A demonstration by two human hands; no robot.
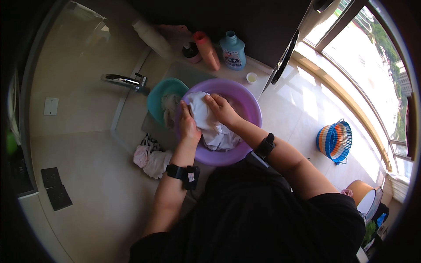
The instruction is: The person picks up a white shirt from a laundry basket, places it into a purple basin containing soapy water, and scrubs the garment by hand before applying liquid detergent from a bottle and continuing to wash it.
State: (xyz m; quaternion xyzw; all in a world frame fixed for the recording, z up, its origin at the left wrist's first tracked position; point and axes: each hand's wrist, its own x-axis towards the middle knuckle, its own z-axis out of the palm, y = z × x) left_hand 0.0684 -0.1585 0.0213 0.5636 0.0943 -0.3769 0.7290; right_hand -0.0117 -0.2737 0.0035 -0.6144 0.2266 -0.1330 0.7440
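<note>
Both of my hands grip a wet-looking white cloth (201,113) over a purple plastic basin (253,108). My left hand (190,125) supports the cloth's left side, its fingers pointing up. From the right, my right hand (221,108) presses on it with the thumb on top. The cloth's lower folds (223,138) trail down into the basin. Tucked against the basin's left side is a teal plastic tub (156,100) with a greyish-beige cloth (171,108) in it. My forearms hide part of the basin's rim.
A chrome faucet (123,80) reaches out at the left. Behind the basin stand a blue detergent bottle (233,54), an orange-red bottle (209,52) and a small cup (252,78). Crumpled clothes (153,159) lie left of my left forearm. A striped woven basket (334,141) sits on the floor.
</note>
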